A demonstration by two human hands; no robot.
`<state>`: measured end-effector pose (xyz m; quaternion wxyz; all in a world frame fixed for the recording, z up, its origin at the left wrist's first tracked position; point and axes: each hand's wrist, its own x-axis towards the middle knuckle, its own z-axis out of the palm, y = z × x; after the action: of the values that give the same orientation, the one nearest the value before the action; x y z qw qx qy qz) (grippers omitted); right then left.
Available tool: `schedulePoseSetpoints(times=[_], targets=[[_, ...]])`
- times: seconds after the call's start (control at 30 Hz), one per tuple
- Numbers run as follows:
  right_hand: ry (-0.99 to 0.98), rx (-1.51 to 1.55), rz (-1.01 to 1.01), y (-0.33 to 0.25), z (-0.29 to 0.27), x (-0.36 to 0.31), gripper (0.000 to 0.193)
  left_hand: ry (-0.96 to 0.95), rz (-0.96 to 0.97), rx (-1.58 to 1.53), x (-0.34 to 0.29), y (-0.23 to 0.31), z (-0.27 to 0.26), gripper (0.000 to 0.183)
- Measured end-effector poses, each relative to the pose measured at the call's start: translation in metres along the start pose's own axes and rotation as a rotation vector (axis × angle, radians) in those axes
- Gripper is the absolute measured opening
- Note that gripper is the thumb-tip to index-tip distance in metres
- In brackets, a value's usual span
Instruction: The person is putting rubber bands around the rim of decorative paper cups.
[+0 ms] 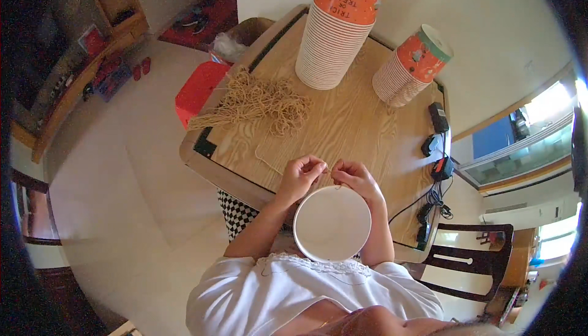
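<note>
A white paper bucket [332, 224] rests against my front, its round opening toward me. At its far rim my left hand [301, 178] and my right hand [355, 180] meet, fingertips almost touching. Both are closed in a pinch on a thin tan twine, whose short end shows between them. Another length of twine [266, 161] lies on the table and runs toward my left hand. The bucket's outer side is hidden. Beyond my left hand lies a loose heap of cut twine [263, 104], its strands bundled toward the left.
A tall stack of paper buckets [335, 36] and a shorter stack [411, 69] stand at the wooden table's [352, 131] far side. Black adapters and cables [436, 198] line its right edge. A red bin [199, 91] is left of the table; a dark chair [468, 259] is at right.
</note>
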<state>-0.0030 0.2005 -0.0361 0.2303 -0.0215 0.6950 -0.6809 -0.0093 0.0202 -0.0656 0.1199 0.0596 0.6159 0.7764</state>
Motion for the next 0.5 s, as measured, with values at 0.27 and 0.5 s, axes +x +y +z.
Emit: schedulePoseSetpoints(times=[0.27, 0.5], targets=[[-0.01, -0.019, -0.027, 0.002, -0.003, 0.002, 0.011, -0.059, 0.008, 0.051, 0.001, 0.006, 0.0, 0.01], [0.033, -0.115, -0.094, 0.002, -0.001, 0.001, 0.012, 0.051, 0.179, 0.073, 0.006, -0.009, 0.0, 0.009]])
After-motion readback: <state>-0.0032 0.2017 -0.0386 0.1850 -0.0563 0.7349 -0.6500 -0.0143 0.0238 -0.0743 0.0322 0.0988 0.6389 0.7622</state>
